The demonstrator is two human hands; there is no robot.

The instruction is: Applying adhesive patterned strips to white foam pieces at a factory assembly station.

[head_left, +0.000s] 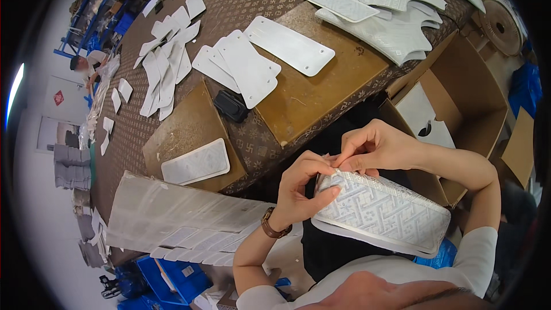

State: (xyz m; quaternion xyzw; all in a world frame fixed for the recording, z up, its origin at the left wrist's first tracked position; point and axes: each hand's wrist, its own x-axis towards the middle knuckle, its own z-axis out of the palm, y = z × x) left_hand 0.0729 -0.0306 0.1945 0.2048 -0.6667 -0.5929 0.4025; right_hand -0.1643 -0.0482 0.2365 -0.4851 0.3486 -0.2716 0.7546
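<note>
Poss. the patterned panel (390,212), held beside the table (255,140), could be bent or dropped if tugged unevenly, b/c it's pinched only at its L end by the fingers of the L hand (303,186) & R hand (376,148), w/ the far end ungripped.

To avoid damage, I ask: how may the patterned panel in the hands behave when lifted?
The patterned panel is probably fairly stiff: it looks flat with the left hand and right hand at one end. It seems light, as its edge looks thin. Its shiny surface may be slippery.
</note>
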